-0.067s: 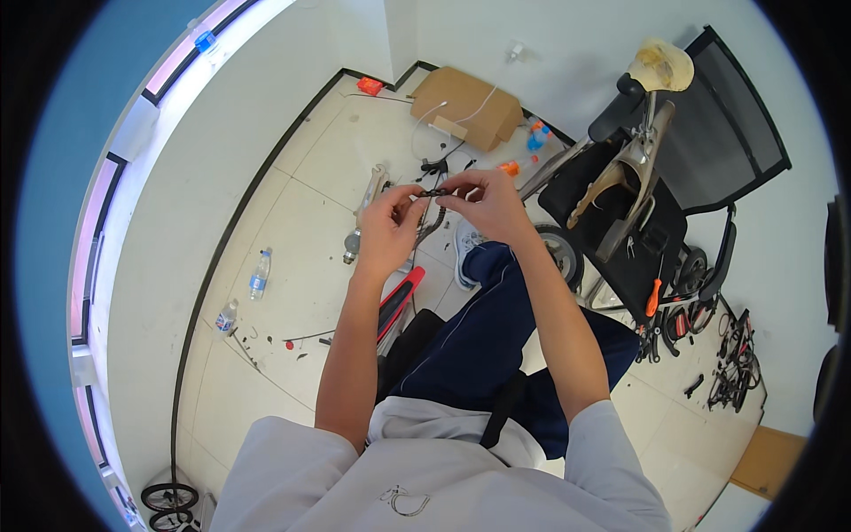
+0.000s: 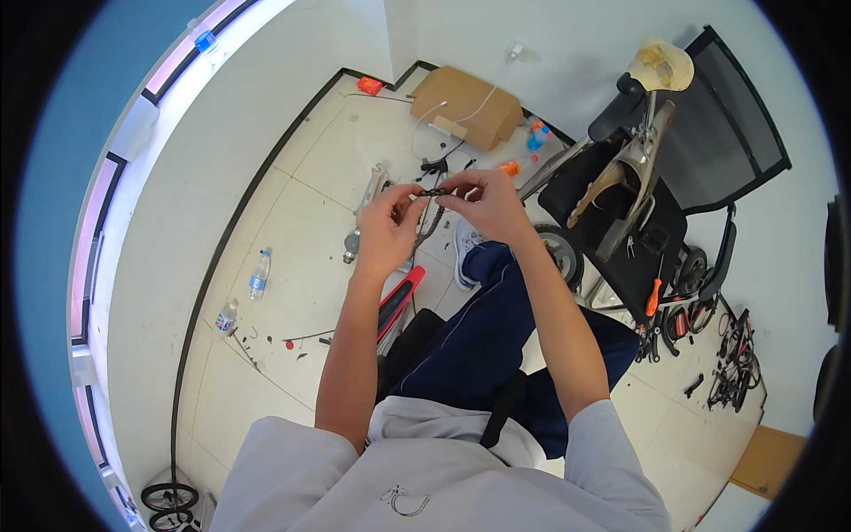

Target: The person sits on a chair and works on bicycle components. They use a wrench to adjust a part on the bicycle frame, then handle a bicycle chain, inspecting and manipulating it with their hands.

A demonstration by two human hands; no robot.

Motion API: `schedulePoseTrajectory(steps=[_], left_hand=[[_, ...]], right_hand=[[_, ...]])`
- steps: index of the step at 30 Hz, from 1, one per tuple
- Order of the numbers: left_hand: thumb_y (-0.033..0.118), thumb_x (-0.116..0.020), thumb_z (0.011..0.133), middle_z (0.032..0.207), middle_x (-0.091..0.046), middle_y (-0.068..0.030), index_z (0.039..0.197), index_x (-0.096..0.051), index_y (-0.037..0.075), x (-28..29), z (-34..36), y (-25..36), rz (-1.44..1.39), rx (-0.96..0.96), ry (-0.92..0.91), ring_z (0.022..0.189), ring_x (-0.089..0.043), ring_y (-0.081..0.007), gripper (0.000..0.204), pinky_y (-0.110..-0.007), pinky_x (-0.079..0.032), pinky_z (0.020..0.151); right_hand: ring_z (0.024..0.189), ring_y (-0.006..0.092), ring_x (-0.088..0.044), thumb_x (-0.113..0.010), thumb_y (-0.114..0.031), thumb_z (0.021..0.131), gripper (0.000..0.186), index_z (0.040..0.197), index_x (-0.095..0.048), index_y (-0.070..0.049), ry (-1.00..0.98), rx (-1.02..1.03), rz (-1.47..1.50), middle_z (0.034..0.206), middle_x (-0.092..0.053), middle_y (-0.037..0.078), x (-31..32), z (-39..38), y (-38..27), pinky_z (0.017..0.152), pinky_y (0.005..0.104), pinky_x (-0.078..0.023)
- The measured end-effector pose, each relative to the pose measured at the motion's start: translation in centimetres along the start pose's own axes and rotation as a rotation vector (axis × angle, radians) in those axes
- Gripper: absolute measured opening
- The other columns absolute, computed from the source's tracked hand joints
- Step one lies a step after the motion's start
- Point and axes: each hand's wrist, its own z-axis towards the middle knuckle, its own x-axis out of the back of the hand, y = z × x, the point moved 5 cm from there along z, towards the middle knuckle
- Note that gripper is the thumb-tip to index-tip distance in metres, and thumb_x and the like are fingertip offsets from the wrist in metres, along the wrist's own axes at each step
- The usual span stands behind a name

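Note:
Both hands are raised in front of me, pinching a dark bicycle chain (image 2: 432, 192) between thumbs and fingers. My left hand (image 2: 390, 226) has closed on one end of the short stretch, and my right hand (image 2: 486, 206) on the other. Part of the chain seems to hang below the fingers; its lower run is partly hidden. Beyond the left hand, a silver metal bike part (image 2: 370, 191) lies on the floor. Under the forearms is a red and black piece (image 2: 401, 301), partly covered by my leg.
At right, a black office chair (image 2: 567, 199) carries a metal frame part (image 2: 640, 164) with a worn saddle (image 2: 661, 66), and an orange-handled screwdriver (image 2: 653, 298). Cardboard (image 2: 470, 106) leans by the far wall. Bottles (image 2: 260, 275) stand left; a pile of black parts (image 2: 734, 363) lies right.

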Motion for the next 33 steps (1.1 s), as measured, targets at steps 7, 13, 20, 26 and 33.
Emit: schedulePoseTrajectory(steps=[7, 13, 20, 26, 33], left_hand=[[0.007, -0.07, 0.085, 0.06, -0.049, -0.0028, 0.098, -0.067, 0.001, 0.2, -0.2, 0.4, 0.047, -0.011, 0.039, 0.054, -0.042, -0.0098, 0.014, -0.026, -0.036, 0.051], [0.006, -0.068, 0.086, 0.063, -0.053, -0.0043, 0.099, -0.066, 0.0, 0.8, -0.1, -0.2, 0.105, 0.017, 0.013, 0.055, -0.043, -0.0096, 0.015, -0.026, -0.037, 0.052], [0.011, -0.064, 0.092, 0.084, -0.067, -0.0077, 0.111, -0.063, -0.003, 0.2, -0.2, -1.8, -0.005, -0.009, -0.057, 0.073, -0.058, -0.0113, 0.023, -0.026, -0.047, 0.065], [0.018, -0.063, 0.096, 0.084, -0.06, -0.0056, 0.113, -0.062, -0.007, 0.9, -0.1, 0.1, 0.303, -0.146, -0.073, 0.075, -0.048, -0.0134, 0.031, -0.026, -0.044, 0.07], [0.024, -0.063, 0.096, 0.086, -0.061, -0.0055, 0.112, -0.062, -0.005, 0.4, 0.3, -2.4, 0.274, -0.075, -0.108, 0.076, -0.051, -0.0119, 0.033, -0.024, -0.043, 0.069]], right_hand=[[0.06, 0.0059, -0.052, -0.076, -0.011, 0.078, 0.017, 0.091, -0.073, 0.0, 0.003, -0.03, -0.007, 0.074, -0.067, 0.002, -0.6, 0.0, 0.0, 0.056, 0.023, -0.043], [0.072, 0.0081, -0.063, -0.079, -0.018, 0.076, 0.031, 0.102, -0.073, -0.002, -0.023, 0.0, -0.008, 0.089, -0.072, 0.004, -0.8, 0.3, 1.8, 0.064, 0.0238, -0.051], [0.057, 0.0182, -0.063, -0.077, -0.03, 0.07, 0.035, 0.087, -0.072, 0.001, 0.106, 0.226, -0.115, 0.073, -0.07, 0.013, -0.9, 3.4, 7.6, 0.055, 0.0359, -0.051], [0.076, 0.0355, -0.067, -0.074, -0.024, 0.055, 0.022, 0.066, -0.069, -0.006, 0.247, 0.097, -0.34, 0.076, -0.068, 0.016, -0.8, 12.2, 5.7, 0.064, 0.0433, -0.054], [0.081, 0.0326, -0.069, -0.072, -0.023, 0.056, 0.023, 0.074, -0.073, -0.009, 0.108, 0.039, -0.435, 0.081, -0.07, 0.015, -0.3, 11.6, -1.5, 0.066, 0.0433, -0.055]])
